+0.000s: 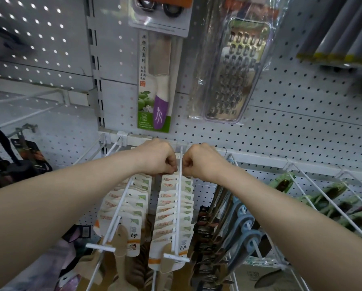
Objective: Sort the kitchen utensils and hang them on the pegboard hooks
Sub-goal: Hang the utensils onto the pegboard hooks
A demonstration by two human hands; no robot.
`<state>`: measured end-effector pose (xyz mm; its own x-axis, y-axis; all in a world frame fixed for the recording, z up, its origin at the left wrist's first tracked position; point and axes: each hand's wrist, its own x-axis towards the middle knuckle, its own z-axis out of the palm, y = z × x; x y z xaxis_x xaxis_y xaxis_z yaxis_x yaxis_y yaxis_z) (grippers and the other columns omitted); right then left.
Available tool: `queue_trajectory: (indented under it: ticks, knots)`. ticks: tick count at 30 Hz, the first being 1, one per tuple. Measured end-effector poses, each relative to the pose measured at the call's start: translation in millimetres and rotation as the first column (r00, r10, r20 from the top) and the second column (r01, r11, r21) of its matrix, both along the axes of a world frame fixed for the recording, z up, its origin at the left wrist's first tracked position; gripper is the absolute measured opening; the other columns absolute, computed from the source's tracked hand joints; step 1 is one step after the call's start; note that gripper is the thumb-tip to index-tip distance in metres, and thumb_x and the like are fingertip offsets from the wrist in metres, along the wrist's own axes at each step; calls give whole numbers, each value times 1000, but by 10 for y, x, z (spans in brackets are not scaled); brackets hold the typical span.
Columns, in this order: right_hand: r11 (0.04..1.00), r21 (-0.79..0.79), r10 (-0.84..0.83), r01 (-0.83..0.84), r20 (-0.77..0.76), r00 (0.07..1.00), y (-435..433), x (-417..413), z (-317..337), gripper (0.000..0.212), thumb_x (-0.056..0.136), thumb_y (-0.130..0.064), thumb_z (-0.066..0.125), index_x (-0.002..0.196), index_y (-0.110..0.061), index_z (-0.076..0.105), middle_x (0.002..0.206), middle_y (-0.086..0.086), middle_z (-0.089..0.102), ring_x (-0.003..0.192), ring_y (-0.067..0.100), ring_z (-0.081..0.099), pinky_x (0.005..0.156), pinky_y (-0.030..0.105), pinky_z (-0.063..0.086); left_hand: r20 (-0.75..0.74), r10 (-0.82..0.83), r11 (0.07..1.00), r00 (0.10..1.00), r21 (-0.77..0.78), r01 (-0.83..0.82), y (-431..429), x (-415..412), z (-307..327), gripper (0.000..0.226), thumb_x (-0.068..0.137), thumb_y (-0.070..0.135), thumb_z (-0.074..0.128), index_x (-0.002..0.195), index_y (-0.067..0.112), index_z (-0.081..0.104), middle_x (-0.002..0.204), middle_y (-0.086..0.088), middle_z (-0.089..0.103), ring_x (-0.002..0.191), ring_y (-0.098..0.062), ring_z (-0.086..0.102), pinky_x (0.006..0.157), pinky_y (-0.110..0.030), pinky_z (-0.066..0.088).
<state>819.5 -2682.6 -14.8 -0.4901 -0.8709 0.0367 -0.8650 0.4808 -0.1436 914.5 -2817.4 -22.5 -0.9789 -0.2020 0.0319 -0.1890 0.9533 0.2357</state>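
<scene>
The pegboard (291, 127) fills the back of our view, and we place everything else from the middle hook (177, 217), a white double wire rooted in the board's rail (260, 159) and running out towards us. Along the hook hangs a packed line of cards (171, 215), each carrying a wooden utensil, from the rail end to the stop bar (176, 257) at the near tip. A second row (125, 204) hangs left of the hook; blue utensils (244, 219) hang right of it. Above the hook and to its right is a bagged grater (232, 76); above and slightly left, a carded knife (155, 91).

Our left hand (157, 158) sits against the hook's left side at its rail end, the right hand (203, 161) against its right side, level with each other, so neither is nearer. Both sets of fingers (172, 163) are curled tight. The tips are tucked under the knuckles, so we judge rather than see that they pinch the rearmost card (169, 177), just below them at the wire.

The move ahead turns on the hook's long axis: the card faces across it, so it will slide only straight along the wire, towards the rail or towards us.
</scene>
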Motion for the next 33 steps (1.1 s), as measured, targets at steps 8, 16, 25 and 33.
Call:
queue_trajectory:
  ticks: [8,16,25,33]
  knots:
    - [999,-2,-40,40,13,999,-21,-5,8,7,81,-27,74,82,-20,75,73,0,62,83,24,67,78,34,56,-20,3,999,1000,-32,-4,31,37,-10,18,85,25,73,102,30,75,101,9,73,95,-11,63,90,-31,51]
    - [999,-7,-42,43,55,998,141,66,79,7,79,-25,78,84,-21,76,80,-5,69,78,14,61,76,28,53,-30,-13,1000,999,-4,13,71,140,110,11,78,25,79,88,28,75,77,19,67,77,0,61,78,-23,51]
    - [999,-2,-51,51,37,998,143,123,55,11,78,-29,79,76,-21,72,77,-2,66,80,16,59,75,29,52,1,-61,998,998,-28,61,128,154,125,8,78,30,79,86,29,77,76,19,67,72,4,58,73,-20,46]
    - [992,124,-39,11,222,974,280,246,163,12,79,-28,82,77,-18,75,71,-1,74,60,10,70,62,22,59,125,-58,998,991,33,54,163,268,171,20,74,35,82,91,28,73,84,16,69,76,6,55,64,-13,40]
